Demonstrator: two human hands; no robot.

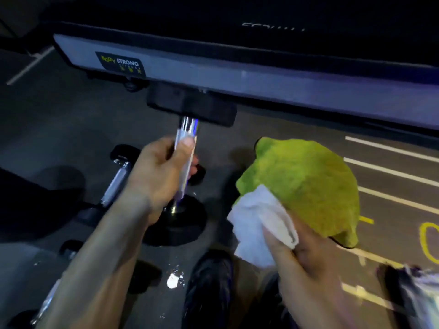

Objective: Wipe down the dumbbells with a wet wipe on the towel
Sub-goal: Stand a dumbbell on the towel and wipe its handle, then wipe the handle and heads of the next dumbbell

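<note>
Dark gym floor [59, 119], left hand [156, 172] gripping dumbbell [187, 129], right hand [306, 264] clutching wipe [256, 224], towel [306, 184]

Looking forward and steeply down from head height, wide-angle, edges bending. Sitting close over both hands: left hand [161, 172] near frame centre, right hand [306, 264] lower right. Facing a treadmill [261, 77] crossing the top, floor [59, 119] filling the rest. Only one view, nothing shared.
</note>
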